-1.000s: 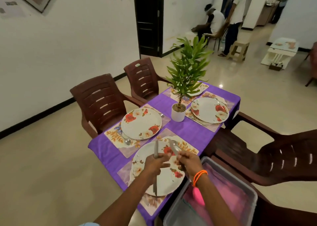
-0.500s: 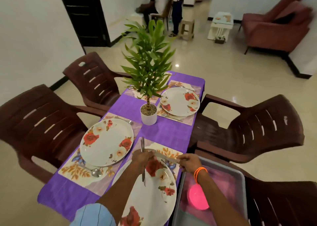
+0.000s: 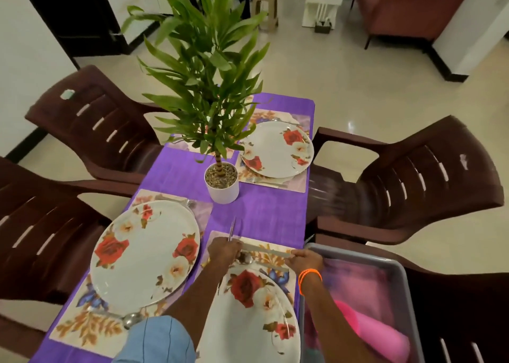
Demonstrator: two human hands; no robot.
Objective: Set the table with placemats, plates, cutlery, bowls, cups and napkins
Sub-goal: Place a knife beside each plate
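My left hand grips a thin knife whose blade points away from me over the purple cloth. My right hand pinches the end of a flat metal utensil that lies across the far edge of the near placemat. A spoon bowl shows just beside my left hand. Both hands hover past the far rim of the near floral plate. Two more floral plates sit on placemats, at the left and the far right, each with cutlery beside it.
A potted plant stands in the middle of the purple tablecloth. A grey tub holding pink items sits at my right. Brown plastic chairs surround the table.
My view has moved closer over the table. Both hands have gone to the far edge of the near plate, and the right hand's utensil now lies flat across the placemat.
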